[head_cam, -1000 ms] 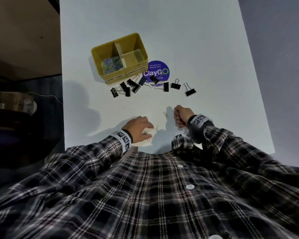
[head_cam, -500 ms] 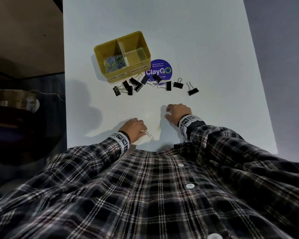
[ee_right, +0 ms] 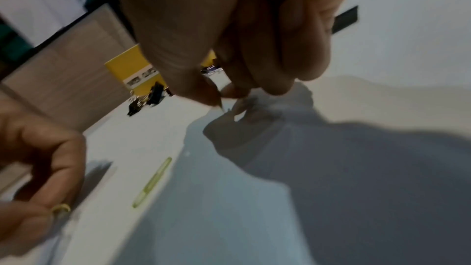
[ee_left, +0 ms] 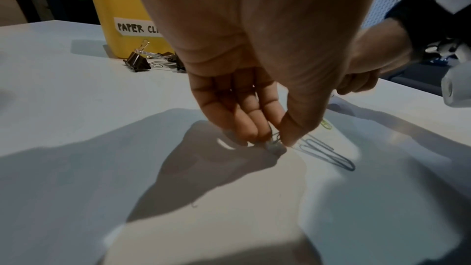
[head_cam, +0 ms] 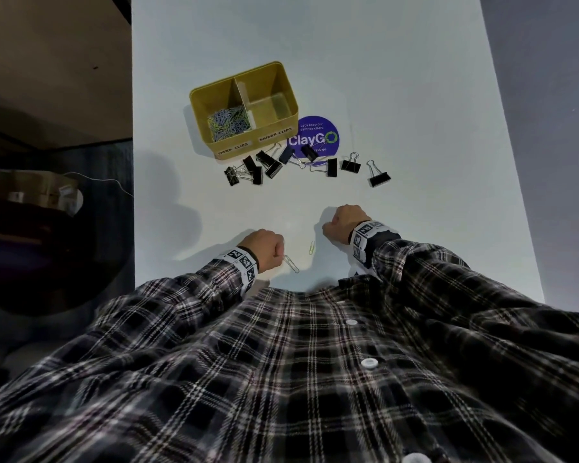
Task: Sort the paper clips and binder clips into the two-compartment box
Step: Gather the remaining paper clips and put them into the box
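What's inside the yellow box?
In the yellow box, the left compartment holds a pile of colourful paper clips. The right compartment looks empty, though its near wall hides part of the floor.

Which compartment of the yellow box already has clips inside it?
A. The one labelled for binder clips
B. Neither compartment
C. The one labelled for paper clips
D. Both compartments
C: in the head view, the yellow box holds a pile of paper clips in its paper-clip compartment, while the other compartment looks bare and the binder clips lie on the table.
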